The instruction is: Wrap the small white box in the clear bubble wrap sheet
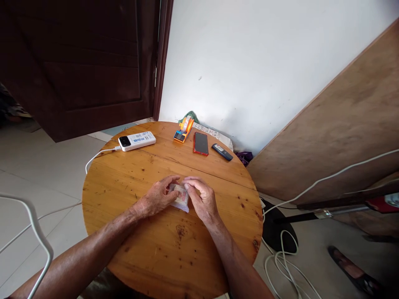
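Note:
A small packet in clear plastic wrapping, with pale contents and reddish print [180, 199], lies on the round wooden table [131, 174] between my hands. My left hand [160, 194] is wrapped around its left side, the thumb resting on top and the fingers behind it. At the packet's upper right corner, my right hand [202, 198] pinches with thumb and index finger at the edge of the wrapping. The fingertips partly cover the packet's far edge.
A white power bank [137, 141] with a cable sits at the back left. Along the back are an orange tape dispenser [183, 129], a red-edged phone [200, 144] and a dark handheld device [222, 152]. Cables [282, 257] and a person's foot [352, 268] are on the right-hand floor.

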Motion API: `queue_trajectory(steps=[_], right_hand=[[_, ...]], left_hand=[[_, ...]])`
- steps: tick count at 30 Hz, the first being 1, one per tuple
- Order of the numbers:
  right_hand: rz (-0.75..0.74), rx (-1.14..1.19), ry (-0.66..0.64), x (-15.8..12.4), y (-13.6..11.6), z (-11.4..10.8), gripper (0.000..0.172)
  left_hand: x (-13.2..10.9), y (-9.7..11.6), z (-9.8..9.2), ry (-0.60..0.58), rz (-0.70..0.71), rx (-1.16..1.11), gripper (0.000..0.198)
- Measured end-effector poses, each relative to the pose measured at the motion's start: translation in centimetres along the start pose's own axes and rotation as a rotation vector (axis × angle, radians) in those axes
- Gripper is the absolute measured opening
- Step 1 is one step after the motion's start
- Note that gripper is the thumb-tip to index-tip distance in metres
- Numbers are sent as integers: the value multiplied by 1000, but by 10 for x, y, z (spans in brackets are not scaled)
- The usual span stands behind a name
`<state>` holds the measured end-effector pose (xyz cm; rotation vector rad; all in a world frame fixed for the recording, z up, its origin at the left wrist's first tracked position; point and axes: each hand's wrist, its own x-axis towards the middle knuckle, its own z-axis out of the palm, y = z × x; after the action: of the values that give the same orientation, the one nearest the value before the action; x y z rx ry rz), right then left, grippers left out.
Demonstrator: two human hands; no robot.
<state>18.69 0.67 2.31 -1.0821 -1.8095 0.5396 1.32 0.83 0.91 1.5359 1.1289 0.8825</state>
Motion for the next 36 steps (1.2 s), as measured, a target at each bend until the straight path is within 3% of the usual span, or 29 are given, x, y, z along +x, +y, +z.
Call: queue_trajectory(steps=[7, 18, 29, 36], right_hand=[[-64, -44, -28, -8, -1, -1, 17], [-188, -242, -99, -15, -7, -8, 17], [-124, -183, -37, -14, -7, -15, 16], [-119, -224, -147, -16, -6, -13, 19]], left_hand=[[0, 9, -1, -36, 9, -19, 37], [-2, 4, -12, -81, -1, 55, 45], [-1, 7, -13, -30, -87, -16, 47], [-2, 7, -12, -7, -87, -39, 43]])
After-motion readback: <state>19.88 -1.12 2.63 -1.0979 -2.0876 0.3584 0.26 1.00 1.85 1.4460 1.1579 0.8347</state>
